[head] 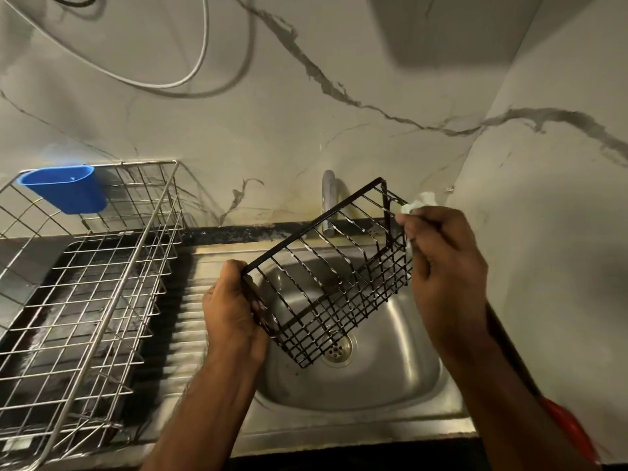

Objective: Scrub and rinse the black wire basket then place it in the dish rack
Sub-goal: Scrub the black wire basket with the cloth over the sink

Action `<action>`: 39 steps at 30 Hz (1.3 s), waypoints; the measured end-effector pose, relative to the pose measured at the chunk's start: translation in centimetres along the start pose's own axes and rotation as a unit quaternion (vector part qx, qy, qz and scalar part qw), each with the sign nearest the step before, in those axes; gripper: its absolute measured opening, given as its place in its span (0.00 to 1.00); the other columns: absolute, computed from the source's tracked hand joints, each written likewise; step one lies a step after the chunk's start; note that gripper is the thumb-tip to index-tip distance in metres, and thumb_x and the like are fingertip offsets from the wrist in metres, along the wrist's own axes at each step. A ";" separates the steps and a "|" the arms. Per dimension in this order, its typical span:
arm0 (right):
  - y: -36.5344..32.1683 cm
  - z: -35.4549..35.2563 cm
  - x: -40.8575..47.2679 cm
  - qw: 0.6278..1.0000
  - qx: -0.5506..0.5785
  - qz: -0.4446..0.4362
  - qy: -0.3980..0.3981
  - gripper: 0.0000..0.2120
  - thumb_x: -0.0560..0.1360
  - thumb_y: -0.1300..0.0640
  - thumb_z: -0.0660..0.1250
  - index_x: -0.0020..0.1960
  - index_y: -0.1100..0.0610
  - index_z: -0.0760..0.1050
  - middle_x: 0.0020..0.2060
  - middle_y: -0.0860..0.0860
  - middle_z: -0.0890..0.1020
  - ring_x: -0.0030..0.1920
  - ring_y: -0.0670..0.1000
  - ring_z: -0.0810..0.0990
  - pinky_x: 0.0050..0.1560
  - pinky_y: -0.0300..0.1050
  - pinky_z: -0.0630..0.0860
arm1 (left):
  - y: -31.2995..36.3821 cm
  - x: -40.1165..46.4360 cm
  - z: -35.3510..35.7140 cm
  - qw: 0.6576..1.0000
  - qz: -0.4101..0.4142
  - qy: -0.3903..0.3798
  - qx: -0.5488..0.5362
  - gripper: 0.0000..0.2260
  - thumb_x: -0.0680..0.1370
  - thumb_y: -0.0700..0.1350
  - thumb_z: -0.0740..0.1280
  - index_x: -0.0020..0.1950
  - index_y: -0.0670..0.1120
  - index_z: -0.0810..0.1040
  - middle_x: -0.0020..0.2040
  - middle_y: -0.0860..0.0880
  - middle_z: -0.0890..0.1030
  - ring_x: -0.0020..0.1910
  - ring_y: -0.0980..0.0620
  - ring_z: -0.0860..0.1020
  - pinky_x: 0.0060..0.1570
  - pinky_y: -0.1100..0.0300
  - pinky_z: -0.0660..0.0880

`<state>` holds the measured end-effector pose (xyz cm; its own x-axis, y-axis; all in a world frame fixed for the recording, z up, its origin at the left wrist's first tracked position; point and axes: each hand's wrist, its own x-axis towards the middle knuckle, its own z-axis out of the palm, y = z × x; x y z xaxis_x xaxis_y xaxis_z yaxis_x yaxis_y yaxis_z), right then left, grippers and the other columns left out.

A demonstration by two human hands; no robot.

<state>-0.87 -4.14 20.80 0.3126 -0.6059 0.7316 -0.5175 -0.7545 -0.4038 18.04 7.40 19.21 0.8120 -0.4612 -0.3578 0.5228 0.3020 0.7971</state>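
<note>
Black wire basket [334,277] held between both hands, over sink [401,375].

Pale marble walls [238,124] with grey veins are seen from nine to three o'clock; a cable [200,62] is looped at eleven. Dim, warm light is cast.

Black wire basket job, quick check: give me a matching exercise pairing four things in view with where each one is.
Things:
1. black wire basket
2. blue cup
3. white scrubber
4. drain

Places:
A. hung on the dish rack rim
B. gripped in the right hand
C. bottom of the sink
D. held over the sink by the left hand

Pairs: 1-D, 2-A, 3-B, 4-C
</note>
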 end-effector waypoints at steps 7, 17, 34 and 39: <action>-4.7 2.0 -2.7 0.987 0.094 -0.067 -0.110 0.17 0.77 0.62 0.66 0.66 0.60 0.76 0.58 0.54 0.78 0.56 0.47 0.78 0.59 0.35 0.76 | -0.8 0.4 0.0 0.992 -0.123 0.011 -0.041 0.14 0.77 0.45 0.69 0.33 0.49 0.71 0.24 0.53 0.67 0.19 0.57 0.64 0.19 0.65 0.63; -4.9 2.3 -2.6 0.946 0.184 -0.153 -0.219 0.24 0.75 0.66 0.70 0.67 0.47 0.71 0.55 0.46 0.79 0.56 0.47 0.76 0.54 0.37 0.74 | -0.7 -0.1 0.3 0.983 -0.161 0.024 -0.080 0.20 0.84 0.53 0.64 0.34 0.47 0.69 0.20 0.52 0.72 0.19 0.58 0.67 0.36 0.62 0.69; -0.8 3.0 -1.7 0.741 0.474 0.475 0.025 0.11 0.81 0.67 0.61 0.57 0.54 0.77 0.48 0.52 0.79 0.42 0.46 0.78 0.38 0.41 0.76 | -2.1 1.5 -1.2 0.975 -0.183 -0.002 -0.124 0.28 0.84 0.62 0.57 0.27 0.50 0.63 0.19 0.53 0.61 0.17 0.55 0.61 0.36 0.58 0.66; -1.9 2.7 -1.2 0.856 0.377 0.353 -0.002 0.07 0.83 0.59 0.60 0.59 0.53 0.74 0.49 0.45 0.81 0.47 0.41 0.81 0.45 0.36 0.78 | -2.2 2.0 -1.3 0.966 -0.205 -0.009 -0.158 0.32 0.83 0.64 0.56 0.23 0.48 0.71 0.23 0.52 0.69 0.23 0.55 0.69 0.30 0.61 0.77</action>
<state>1.85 -2.67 19.15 0.1380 -0.9777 0.1585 0.0830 -0.1480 -0.9855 18.81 6.90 16.08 0.5175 -0.6087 -0.6015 0.8544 0.3293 0.4018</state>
